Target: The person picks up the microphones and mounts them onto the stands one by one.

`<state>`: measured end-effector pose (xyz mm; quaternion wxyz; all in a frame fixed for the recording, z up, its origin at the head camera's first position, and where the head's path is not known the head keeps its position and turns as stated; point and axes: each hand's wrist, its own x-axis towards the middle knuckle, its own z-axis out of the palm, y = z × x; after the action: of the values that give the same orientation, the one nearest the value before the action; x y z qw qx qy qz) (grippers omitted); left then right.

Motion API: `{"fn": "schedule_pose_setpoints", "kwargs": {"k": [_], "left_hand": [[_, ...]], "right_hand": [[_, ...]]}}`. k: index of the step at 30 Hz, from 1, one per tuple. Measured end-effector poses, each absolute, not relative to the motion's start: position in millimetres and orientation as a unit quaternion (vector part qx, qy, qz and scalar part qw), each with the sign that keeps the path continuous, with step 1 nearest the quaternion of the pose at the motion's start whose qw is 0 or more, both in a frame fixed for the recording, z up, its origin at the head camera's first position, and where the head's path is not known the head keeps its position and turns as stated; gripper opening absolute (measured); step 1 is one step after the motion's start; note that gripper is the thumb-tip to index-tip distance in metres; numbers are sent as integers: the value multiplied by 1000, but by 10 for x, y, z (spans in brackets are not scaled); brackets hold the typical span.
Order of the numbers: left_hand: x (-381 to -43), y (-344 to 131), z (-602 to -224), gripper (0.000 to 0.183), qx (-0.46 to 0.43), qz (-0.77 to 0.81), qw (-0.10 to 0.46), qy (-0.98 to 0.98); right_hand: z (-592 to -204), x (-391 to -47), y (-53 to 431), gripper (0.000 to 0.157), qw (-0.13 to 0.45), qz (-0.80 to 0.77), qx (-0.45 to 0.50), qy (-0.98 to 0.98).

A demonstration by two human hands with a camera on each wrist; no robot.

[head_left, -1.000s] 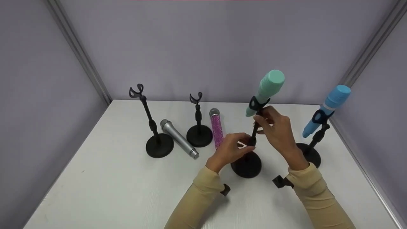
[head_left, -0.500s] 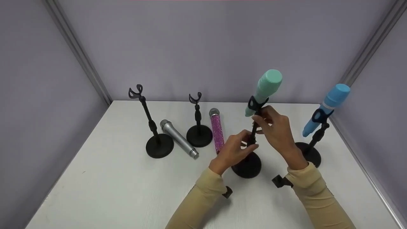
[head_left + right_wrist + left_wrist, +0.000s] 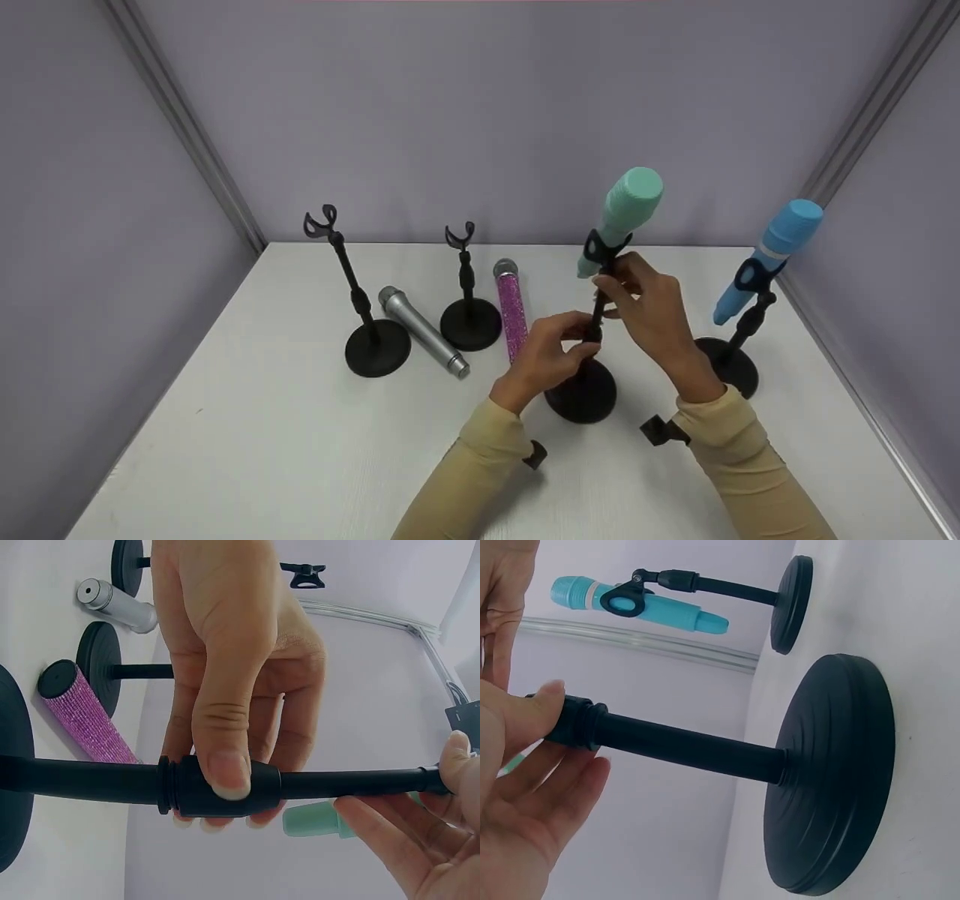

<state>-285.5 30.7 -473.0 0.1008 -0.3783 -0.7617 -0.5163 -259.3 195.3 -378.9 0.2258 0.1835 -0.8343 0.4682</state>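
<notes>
A black microphone stand (image 3: pixel 829 772) stands on the table with a mint-green microphone (image 3: pixel 631 201) tilted in its clip. My left hand (image 3: pixel 546 354) pinches the collar (image 3: pixel 225 786) halfway up its pole, thumb on one side and fingers on the other. Higher up, just below the clip, my right hand (image 3: pixel 654 313) pinches the thin upper pole (image 3: pixel 352 784). To the right, a blue microphone (image 3: pixel 780 244) rests in the clip of another stand (image 3: pixel 731 366). Behind my left hand lies a pink glittery microphone (image 3: pixel 511 307), its lower end hidden in the head view.
A silver microphone (image 3: pixel 424 330) lies between two stands with bare clips, the left stand (image 3: pixel 377 348) and the middle stand (image 3: pixel 470 324). Grey panels (image 3: pixel 480 120) enclose the white table (image 3: pixel 300 465) at the back and sides.
Both hands keep their hold on the stand. My left hand's fingers and thumb shift slightly around the collar; the mint-green microphone moves slightly left.
</notes>
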Motion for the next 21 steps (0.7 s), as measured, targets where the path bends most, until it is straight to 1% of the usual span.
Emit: {"fn": "schedule_pose_setpoints", "kwargs": {"k": [4,7,10,13,15,18,21], "left_hand": [[-2859,276,-4720,26,-401,-504,80,-761],[-2858,273,-4722,30,-399,-509,73,-759],[-2843,295,-4735,39,-378,-513,85,-766],[-2826,328,-4750,45,-352,-510,110,-777],[-2823,345,-4750,44,-342,-508,130,-780],[-2829,355,-4735,34,-340,-505,149,-779],[-2832,341,-4718,27,-351,-506,144,-775]], "right_hand": [[-3791,-2592,1945,21,218,472,179,-835],[-3797,-2593,1941,21,215,474,178,-835],[-3805,-2594,1939,21,215,471,178,-837],[-3802,-2589,1939,20,218,468,177,-838],[-3794,-2593,1942,19,222,466,178,-838],[-3781,-2596,1945,19,228,465,183,-835],[-3782,-2594,1949,19,231,463,188,-835]]}}
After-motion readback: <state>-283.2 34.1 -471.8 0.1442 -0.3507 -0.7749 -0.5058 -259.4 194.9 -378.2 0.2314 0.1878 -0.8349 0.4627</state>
